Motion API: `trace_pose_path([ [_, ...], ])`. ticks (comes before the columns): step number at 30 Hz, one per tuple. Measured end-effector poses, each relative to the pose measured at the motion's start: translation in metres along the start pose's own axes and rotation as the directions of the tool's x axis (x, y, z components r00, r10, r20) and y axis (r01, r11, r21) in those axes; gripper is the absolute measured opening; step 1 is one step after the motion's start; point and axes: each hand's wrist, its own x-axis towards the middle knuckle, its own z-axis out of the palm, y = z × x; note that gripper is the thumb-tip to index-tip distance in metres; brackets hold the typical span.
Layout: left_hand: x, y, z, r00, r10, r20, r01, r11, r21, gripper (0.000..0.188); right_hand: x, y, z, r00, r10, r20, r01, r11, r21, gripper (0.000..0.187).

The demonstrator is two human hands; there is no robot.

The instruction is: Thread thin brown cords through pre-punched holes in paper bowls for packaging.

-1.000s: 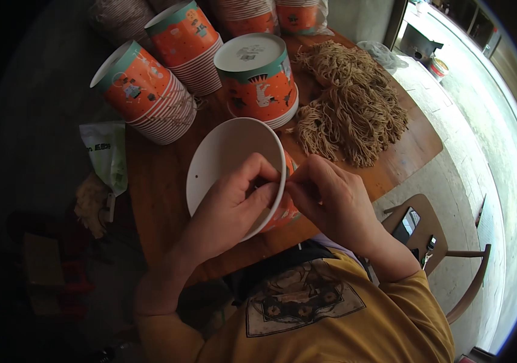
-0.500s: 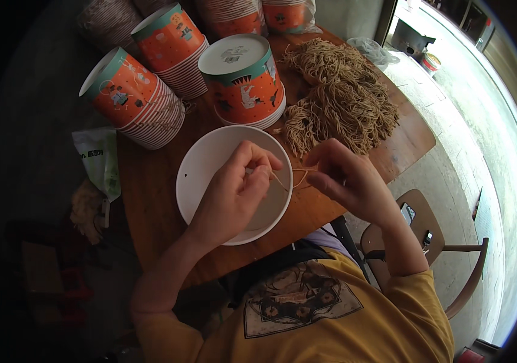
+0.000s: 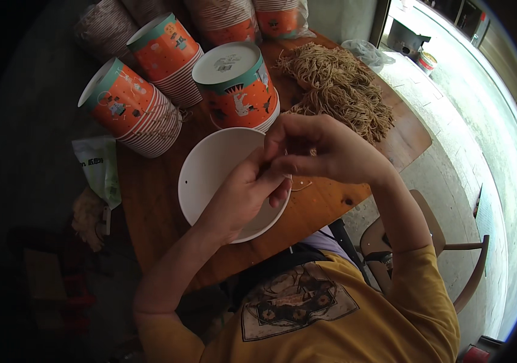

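A white paper tub (image 3: 210, 175) lies on the wooden table (image 3: 149, 212) with its open mouth facing me; a small hole shows in its left wall. My left hand (image 3: 243, 196) grips the tub's right rim, fingers curled inside. My right hand (image 3: 322, 148) is pressed against the left fingertips, pinching a thin tan string (image 3: 301, 184) whose loop hangs below the rim. The string's end is hidden between the fingers.
A heap of tan strings (image 3: 340, 91) lies at the table's far right. Nested stacks of orange-and-teal printed tubs (image 3: 131, 109) (image 3: 237, 85) stand behind the white tub. A green-white bag (image 3: 98, 166) hangs off the left edge. A wooden chair (image 3: 452, 266) is at the right.
The tub has turned from tilted to mouth-up. My hands, held apart with the string stretched between them half a second ago, have closed together at the right rim.
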Motion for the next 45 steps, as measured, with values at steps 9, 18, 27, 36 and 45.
trace_pose_path([
  [9,-0.001,0.001,0.0,0.998,-0.036,0.055,0.035,0.999,0.03,0.014,0.003,0.004,-0.005,0.999,-0.029,-0.022,0.028,0.997,-0.069,0.01],
  [18,-0.007,-0.001,0.001,0.992,0.018,-0.124,-0.028,0.996,-0.084,0.013,-0.004,0.015,-0.006,0.986,-0.114,-0.122,0.118,0.993,0.028,0.009],
  [27,0.007,-0.001,0.0,0.993,0.079,-0.093,-0.072,0.995,0.076,0.007,0.003,0.003,-0.006,0.967,-0.256,-0.013,0.25,0.951,-0.18,0.01],
  [36,0.009,-0.006,-0.001,0.997,-0.029,0.066,0.033,0.998,-0.06,0.017,0.0,0.021,-0.01,0.984,0.02,-0.18,-0.033,0.997,-0.073,0.009],
  [45,0.014,-0.002,0.001,0.996,-0.084,0.006,0.084,0.99,-0.112,0.015,-0.04,0.03,0.015,0.851,-0.293,-0.437,0.035,0.86,-0.508,0.016],
])
